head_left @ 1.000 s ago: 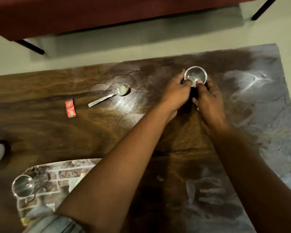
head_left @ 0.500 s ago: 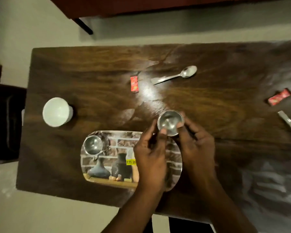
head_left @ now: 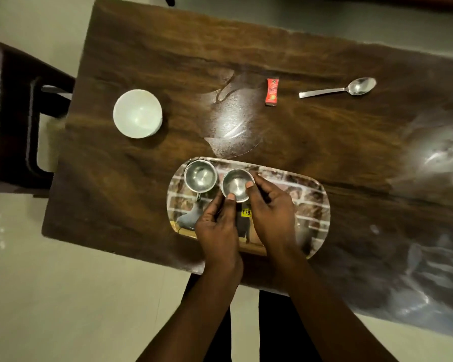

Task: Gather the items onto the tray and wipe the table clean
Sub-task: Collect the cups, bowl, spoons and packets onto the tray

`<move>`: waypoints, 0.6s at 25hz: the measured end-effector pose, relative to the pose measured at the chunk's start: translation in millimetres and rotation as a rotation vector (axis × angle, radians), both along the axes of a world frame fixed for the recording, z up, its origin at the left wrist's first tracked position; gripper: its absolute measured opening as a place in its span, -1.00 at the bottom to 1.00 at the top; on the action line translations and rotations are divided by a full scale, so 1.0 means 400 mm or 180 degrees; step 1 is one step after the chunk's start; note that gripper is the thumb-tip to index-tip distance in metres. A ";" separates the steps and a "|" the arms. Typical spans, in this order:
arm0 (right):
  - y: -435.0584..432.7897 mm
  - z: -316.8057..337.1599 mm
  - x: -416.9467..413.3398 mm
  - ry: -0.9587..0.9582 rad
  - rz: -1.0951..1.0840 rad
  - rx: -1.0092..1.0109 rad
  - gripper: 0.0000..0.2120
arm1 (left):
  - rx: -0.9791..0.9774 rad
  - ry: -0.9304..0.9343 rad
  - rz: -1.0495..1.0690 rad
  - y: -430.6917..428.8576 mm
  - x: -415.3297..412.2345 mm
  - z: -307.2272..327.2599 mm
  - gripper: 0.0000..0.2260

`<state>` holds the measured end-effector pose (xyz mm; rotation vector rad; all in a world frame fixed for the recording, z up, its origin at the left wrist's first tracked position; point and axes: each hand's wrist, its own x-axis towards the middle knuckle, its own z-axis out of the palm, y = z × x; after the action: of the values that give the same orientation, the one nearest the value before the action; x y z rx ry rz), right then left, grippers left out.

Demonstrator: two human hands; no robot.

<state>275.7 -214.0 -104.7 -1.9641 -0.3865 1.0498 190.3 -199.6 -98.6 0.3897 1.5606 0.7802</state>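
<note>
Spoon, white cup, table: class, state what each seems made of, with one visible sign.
Spoon: polished metal, probably steel; its bowl mirrors the light.
White cup: looks like glazed ceramic, possibly plastic; smooth, opaque, soft sheen.
Table: dark wood or wood-look laminate; grain streaks under a glossy glare.

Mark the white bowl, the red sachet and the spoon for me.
white bowl (head_left: 137, 113): head view, middle of its inside.
red sachet (head_left: 272, 91): head view, middle of the packet.
spoon (head_left: 324, 92): head view, on the handle.
</note>
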 end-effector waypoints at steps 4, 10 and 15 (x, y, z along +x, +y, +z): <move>0.014 -0.004 -0.028 -0.0099 -0.0032 -0.0085 -0.64 | -0.0074 0.0016 0.0169 0.017 -0.002 -0.014 -0.71; 0.030 -0.006 -0.018 -0.0187 -0.0155 -0.0079 -0.69 | -0.0222 -0.0248 0.0279 0.034 0.021 -0.019 -0.74; 0.025 -0.005 -0.021 -0.0126 -0.0243 -0.0048 -0.71 | -0.0297 -0.0332 0.0268 0.032 0.023 -0.017 -0.76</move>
<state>267.4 -203.9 -106.6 -1.9998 -0.3233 0.9691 199.5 -187.0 -105.3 0.2129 1.5167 0.7770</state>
